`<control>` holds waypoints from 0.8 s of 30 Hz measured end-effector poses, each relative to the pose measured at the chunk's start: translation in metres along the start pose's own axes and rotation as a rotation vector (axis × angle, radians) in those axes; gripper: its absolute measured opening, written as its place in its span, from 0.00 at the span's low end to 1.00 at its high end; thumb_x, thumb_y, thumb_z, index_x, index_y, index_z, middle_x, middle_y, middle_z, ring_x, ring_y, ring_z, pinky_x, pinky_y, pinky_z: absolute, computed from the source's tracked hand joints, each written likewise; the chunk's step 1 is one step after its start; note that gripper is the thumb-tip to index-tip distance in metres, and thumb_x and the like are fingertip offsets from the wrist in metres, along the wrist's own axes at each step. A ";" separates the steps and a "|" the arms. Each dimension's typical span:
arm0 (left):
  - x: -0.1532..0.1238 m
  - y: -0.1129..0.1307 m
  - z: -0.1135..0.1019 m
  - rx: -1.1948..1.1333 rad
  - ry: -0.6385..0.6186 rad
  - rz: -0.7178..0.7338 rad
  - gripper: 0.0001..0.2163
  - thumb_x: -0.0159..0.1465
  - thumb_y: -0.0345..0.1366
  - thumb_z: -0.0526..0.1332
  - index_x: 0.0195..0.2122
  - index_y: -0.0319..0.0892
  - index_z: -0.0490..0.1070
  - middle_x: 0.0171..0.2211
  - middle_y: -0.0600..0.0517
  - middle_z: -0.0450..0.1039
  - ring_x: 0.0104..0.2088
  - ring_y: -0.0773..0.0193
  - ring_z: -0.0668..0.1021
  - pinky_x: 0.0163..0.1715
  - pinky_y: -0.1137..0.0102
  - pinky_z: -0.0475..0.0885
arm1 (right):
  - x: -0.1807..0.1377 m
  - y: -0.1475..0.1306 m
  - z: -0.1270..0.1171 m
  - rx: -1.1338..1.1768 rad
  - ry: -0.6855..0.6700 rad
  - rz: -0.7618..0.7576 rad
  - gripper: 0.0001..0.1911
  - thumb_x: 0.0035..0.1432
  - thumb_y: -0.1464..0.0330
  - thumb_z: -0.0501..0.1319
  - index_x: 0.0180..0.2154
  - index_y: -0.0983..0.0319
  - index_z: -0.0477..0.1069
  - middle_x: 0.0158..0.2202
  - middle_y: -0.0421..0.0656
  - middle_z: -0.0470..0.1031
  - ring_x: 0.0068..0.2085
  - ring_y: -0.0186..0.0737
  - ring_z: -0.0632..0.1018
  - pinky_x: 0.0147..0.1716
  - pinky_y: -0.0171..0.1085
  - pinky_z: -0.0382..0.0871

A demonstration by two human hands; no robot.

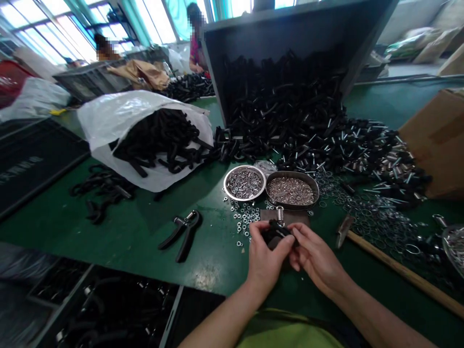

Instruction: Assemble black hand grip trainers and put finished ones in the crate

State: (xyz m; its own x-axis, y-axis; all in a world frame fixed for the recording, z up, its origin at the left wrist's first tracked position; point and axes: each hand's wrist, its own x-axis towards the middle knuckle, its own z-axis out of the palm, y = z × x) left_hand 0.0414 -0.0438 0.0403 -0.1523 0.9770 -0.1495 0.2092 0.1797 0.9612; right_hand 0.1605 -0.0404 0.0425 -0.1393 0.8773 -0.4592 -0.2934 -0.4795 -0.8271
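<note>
While both hands (pixel 290 253) pinch black grip part (pixel 275 233), spring (pixel 280 213) seating in hand; needs steady alignment next.

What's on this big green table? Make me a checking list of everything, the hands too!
Surface: green table, scattered with small washers.
Job's things: black part with a spring at its top, held by both hands.
Clutter: two metal bowls of small hardware; finished hand grip; white bag and tipped grey bin spilling black handles; hammer; cardboard box.
Grippers: left hand and right hand both pinch the part.
Cables: nothing seen.
Surroundings: two other people at far tables; windows behind.
</note>
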 end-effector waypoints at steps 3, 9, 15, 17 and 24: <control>0.001 -0.004 -0.002 0.238 -0.032 0.038 0.29 0.46 0.44 0.69 0.46 0.43 0.60 0.43 0.48 0.70 0.44 0.56 0.73 0.45 0.62 0.66 | 0.007 0.006 -0.005 -0.007 -0.043 0.068 0.19 0.53 0.51 0.58 0.38 0.58 0.61 0.20 0.33 0.65 0.16 0.30 0.66 0.13 0.29 0.58; 0.014 -0.031 -0.015 0.639 -0.180 0.200 0.27 0.46 0.47 0.69 0.45 0.42 0.64 0.39 0.48 0.73 0.40 0.52 0.74 0.40 0.59 0.68 | 0.051 -0.032 -0.021 -0.984 -0.145 -0.294 0.12 0.59 0.61 0.54 0.32 0.61 0.70 0.23 0.39 0.73 0.26 0.35 0.73 0.27 0.36 0.66; 0.010 -0.042 -0.013 0.819 -0.261 0.438 0.25 0.48 0.44 0.68 0.45 0.42 0.66 0.44 0.47 0.70 0.45 0.51 0.70 0.45 0.56 0.66 | 0.133 -0.058 0.042 -1.604 -0.044 -0.752 0.09 0.58 0.68 0.57 0.33 0.60 0.77 0.36 0.45 0.77 0.44 0.43 0.70 0.42 0.39 0.62; 0.009 -0.043 -0.013 0.807 -0.264 0.446 0.26 0.48 0.45 0.68 0.47 0.42 0.65 0.46 0.47 0.69 0.46 0.52 0.70 0.46 0.56 0.66 | 0.155 -0.055 0.061 -1.663 -0.066 -0.751 0.08 0.56 0.67 0.60 0.32 0.61 0.77 0.35 0.47 0.76 0.44 0.45 0.69 0.41 0.39 0.62; 0.010 -0.048 -0.015 0.769 -0.261 0.443 0.28 0.47 0.45 0.69 0.48 0.44 0.65 0.47 0.49 0.69 0.47 0.52 0.69 0.47 0.56 0.65 | 0.179 -0.048 0.075 -1.724 -0.148 -0.748 0.07 0.52 0.65 0.64 0.35 0.57 0.77 0.37 0.44 0.76 0.44 0.44 0.69 0.39 0.38 0.61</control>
State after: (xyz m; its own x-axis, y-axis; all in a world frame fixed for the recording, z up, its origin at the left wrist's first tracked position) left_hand 0.0150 -0.0446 -0.0037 0.2979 0.9528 0.0580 0.7945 -0.2812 0.5382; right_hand 0.0785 0.1408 0.0247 -0.5460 0.8361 0.0520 0.8067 0.5415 -0.2365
